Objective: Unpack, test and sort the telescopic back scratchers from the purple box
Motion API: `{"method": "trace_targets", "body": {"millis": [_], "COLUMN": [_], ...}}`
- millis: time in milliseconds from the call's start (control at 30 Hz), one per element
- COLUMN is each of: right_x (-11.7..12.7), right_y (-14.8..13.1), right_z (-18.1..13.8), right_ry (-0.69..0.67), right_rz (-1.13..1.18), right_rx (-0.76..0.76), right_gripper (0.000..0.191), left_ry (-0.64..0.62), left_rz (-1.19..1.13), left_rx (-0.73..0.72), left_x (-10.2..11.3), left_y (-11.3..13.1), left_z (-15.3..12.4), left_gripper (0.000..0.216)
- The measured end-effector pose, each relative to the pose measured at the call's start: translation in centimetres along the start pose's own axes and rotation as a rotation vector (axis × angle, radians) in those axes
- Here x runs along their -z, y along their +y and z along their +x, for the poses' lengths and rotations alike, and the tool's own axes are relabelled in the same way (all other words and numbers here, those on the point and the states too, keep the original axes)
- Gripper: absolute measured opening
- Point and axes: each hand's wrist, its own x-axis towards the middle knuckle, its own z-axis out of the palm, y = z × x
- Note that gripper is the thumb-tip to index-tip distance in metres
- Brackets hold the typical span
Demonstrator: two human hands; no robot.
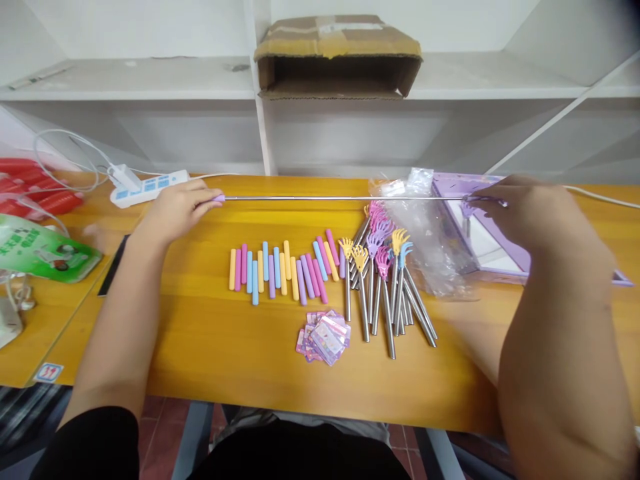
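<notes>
Table [210, 360]: I see my work spread along its middle.
Rod [345, 198]: pulled out full length above the table, my hands far apart, left hand [175, 210] pinching the purple tip, right hand [530, 213] closed on the claw end.
Scratchers [385, 280]: about a dozen collapsed, seemingly not yet stretched.
Grips [280, 270]: a loose row, unfitted.
Cards [325, 337]: small pile, untouched.

Pastel sleeves [280, 270] — yellow, pink, blue, purple — on an orange-yellow table [210, 347]; steel rods [387, 303] with coloured claw heads (same pastels); lilac box [493, 230], brown carton [337, 57], white power strip [149, 187]
</notes>
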Motion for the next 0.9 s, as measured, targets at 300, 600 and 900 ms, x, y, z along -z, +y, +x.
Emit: {"method": "trace_targets", "body": {"millis": [300, 600, 900], "right_x": [0.8, -0.4, 0.0], "right_y": [-1.4, -11.7, -17.3], "right_z": [-0.8, -1.8, -3.9], "right_ry": [0.103, 0.272, 0.286], "right_rz": [0.047, 0.279, 0.260], "right_rx": [0.111, 0.512, 0.582], "right_gripper": [0.020, 0.029, 0.032], "left_ry": [0.007, -0.073, -0.025], "left_rz": [-0.033, -0.036, 0.013], "left_rx": [-0.024, -0.145, -0.180], "left_x": [0.2, -1.5, -2.3], "left_y": [1.1, 9.0, 12.5], "left_z": [0.2, 1.2, 0.4], "left_gripper": [0.040, 0.044, 0.038]}}
